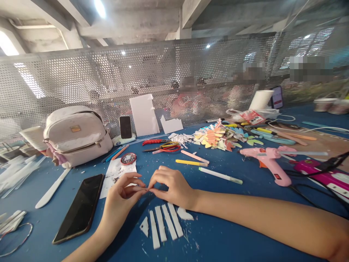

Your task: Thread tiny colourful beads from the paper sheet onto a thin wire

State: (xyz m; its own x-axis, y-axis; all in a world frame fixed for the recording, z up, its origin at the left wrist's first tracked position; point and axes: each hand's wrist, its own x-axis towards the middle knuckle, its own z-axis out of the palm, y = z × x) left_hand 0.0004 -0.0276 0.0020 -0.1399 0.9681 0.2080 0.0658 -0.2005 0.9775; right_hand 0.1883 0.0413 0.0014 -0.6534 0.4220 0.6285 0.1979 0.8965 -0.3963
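Note:
My left hand (pixel 121 194) and my right hand (pixel 174 185) meet over the blue table, thumb and forefinger of each pinched together at the tips. Whatever lies between the fingertips is too small or too hidden to name. Just below them, several white foam-like strips (pixel 160 223) lie side by side. A small white triangular piece (pixel 144 226) with a hole is left of the strips, and a curved white piece (pixel 185 214) is right of them. Behind my left hand is a white paper sheet (pixel 110 173) with a round red-rimmed dish (pixel 128 158) of dark bits.
A black phone (pixel 80 207) and a white knife-shaped blade (pixel 53 188) lie left, before a pale backpack (pixel 76 136). Markers (pixel 220 175), scissors (pixel 166 147) and a pile of coloured scraps (pixel 215 136) are behind. A pink glue gun (pixel 268 162) and a magenta power strip (pixel 324 174) sit right.

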